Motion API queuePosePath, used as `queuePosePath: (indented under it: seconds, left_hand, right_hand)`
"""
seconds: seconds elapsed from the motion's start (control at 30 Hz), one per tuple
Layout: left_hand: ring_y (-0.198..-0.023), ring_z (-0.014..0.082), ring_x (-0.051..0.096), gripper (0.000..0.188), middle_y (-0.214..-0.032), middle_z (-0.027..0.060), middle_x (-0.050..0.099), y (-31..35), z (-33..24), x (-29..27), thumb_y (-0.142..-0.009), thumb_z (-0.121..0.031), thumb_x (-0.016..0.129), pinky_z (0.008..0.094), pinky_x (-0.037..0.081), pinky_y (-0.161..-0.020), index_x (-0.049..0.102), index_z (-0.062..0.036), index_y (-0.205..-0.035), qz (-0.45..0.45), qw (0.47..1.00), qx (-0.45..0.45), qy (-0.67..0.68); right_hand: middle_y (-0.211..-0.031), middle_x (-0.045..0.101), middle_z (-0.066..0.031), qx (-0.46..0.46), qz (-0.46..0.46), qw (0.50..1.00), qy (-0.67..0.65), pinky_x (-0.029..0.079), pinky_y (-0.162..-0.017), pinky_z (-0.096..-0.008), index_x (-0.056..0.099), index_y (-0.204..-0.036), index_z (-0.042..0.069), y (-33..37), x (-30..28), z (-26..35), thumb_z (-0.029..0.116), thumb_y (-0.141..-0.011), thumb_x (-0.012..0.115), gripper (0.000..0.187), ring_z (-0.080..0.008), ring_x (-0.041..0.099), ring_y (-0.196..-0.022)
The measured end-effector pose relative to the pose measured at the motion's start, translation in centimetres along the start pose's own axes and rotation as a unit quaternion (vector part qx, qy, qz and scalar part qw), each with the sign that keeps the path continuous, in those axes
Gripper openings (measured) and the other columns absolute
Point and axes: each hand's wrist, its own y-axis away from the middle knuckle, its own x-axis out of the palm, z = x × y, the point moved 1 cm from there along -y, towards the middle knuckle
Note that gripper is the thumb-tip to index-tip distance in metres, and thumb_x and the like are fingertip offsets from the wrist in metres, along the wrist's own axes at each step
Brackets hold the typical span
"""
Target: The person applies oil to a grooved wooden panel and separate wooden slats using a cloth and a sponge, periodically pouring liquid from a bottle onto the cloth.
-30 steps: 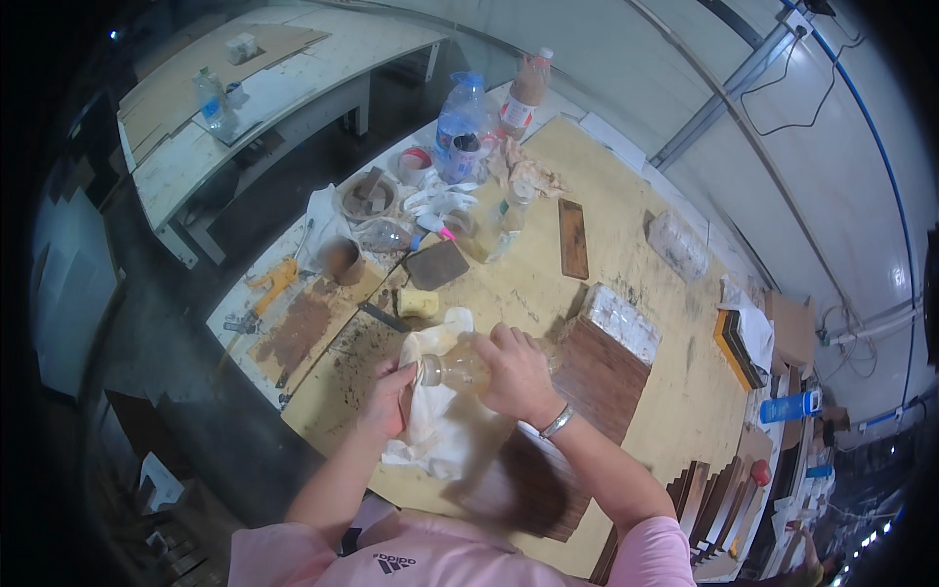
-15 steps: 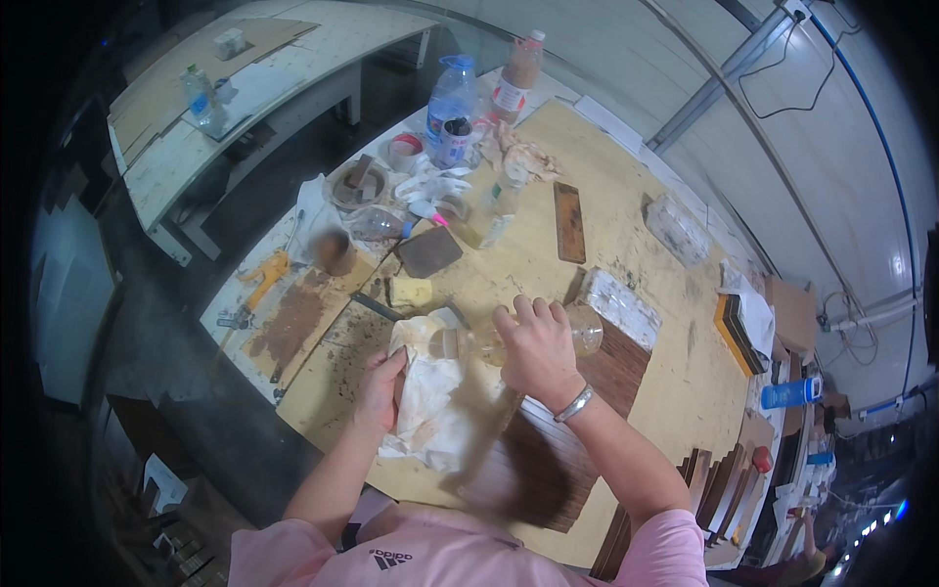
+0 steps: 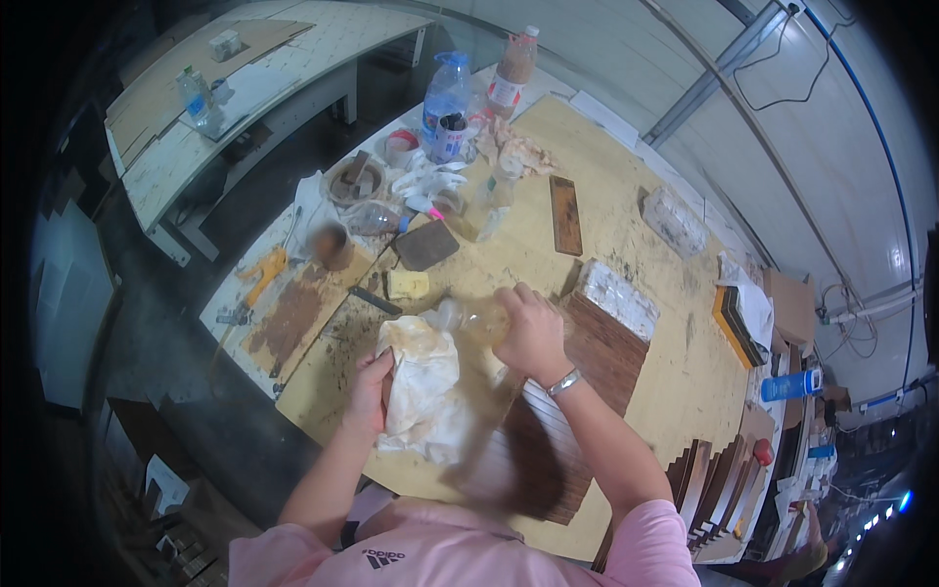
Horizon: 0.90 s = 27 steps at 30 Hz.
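Note:
My left hand point(image 3: 370, 391) grips a crumpled white cloth point(image 3: 423, 391) with yellowish-brown stains; its lower part hangs over the table. In my right hand point(image 3: 531, 331) is a clear plastic bottle point(image 3: 477, 319) tipped on its side, its neck pointing left at the cloth's upper edge. The fingers hide much of the bottle, and I cannot tell if liquid is leaving it. Beneath my right forearm lies a dark brown slatted wooden panel point(image 3: 608, 342), with a white wrapped block point(image 3: 618, 298) at its far end. A yellow sponge point(image 3: 408, 285) sits just beyond the cloth.
A dark grey pad point(image 3: 427, 246), a brown-stained cup point(image 3: 331, 247), several bottles and white gloves point(image 3: 430, 180) crowd the table's far left. A narrow wooden strip point(image 3: 565, 215) lies farther back. Stacked dark wood pieces point(image 3: 719, 484) stand at the right. Another workbench point(image 3: 264, 98) is at upper left.
The bottle's neck has shifted from over the cloth to its upper edge. My right hand has moved slightly left and away from me, while the cloth's top has folded over more.

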Motion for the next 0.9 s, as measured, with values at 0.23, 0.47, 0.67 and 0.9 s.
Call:
queuePosePath:
  seconds: [0.23, 0.47, 0.67, 0.9]
  left_hand:
    - [-0.104, 0.0247, 0.07, 0.024, -0.116, 0.0132, 0.071, 3.3, -0.4, -0.7, -0.098, -0.014, 0.059, 0.0431, 0.058, -0.092, 0.067, -0.0022, -0.117, -0.038, 0.998, 0.021, -0.045]
    - [-0.111, 0.0269, 0.067, 0.035, -0.125, 0.0171, 0.067, 7.6, -0.8, 0.5, -0.1, -0.011, 0.048, 0.0406, 0.054, -0.099, 0.058, 0.0055, -0.13, 0.011, 0.989, 0.052, -0.137]
    - [-0.107, 0.024, 0.068, 0.037, -0.119, 0.0179, 0.068, 11.5, -0.4, 1.8, -0.094, -0.003, 0.049, 0.0368, 0.054, -0.093, 0.059, 0.0097, -0.127, 0.048, 0.966, 0.04, -0.25]
    - [-0.124, 0.0258, 0.062, 0.042, -0.132, 0.015, 0.065, 14.2, 12.6, 10.0, -0.087, -0.003, 0.063, 0.0382, 0.049, -0.102, 0.065, -0.0021, -0.129, 0.346, 0.675, 0.161, -0.632]
  right_hand:
    - [-0.12, 0.066, -0.0089, 0.171, -0.086, 0.902, -0.388, 0.05, -0.098, -0.0325, 0.056, -0.124, 0.002, 0.2, 1.1, -3.3, 0.004, -0.066, 0.086, 0.065, -0.0195, 0.064, -0.108]
    - [-0.146, 0.047, -0.0246, 0.233, -0.061, 0.923, -0.301, 0.037, -0.114, -0.0396, 0.032, -0.151, -0.001, 4.9, -2.7, -3.6, 0.017, -0.069, 0.088, 0.101, -0.0344, 0.045, -0.137]
    - [-0.162, 0.022, -0.0257, 0.164, 0.069, 0.982, -0.064, 0.022, -0.12, -0.0544, 0.027, -0.156, 0.003, 22.9, -7.5, 0.4, 0.032, -0.058, 0.093, 0.121, -0.0446, 0.019, -0.15]
    - [-0.158, 0.026, -0.0281, 0.225, 0.127, 0.966, -0.009, 0.023, -0.119, -0.0576, 0.033, -0.151, -0.001, 32.7, -5.9, 1.9, 0.043, -0.062, 0.09, 0.115, -0.045, 0.02, -0.149]
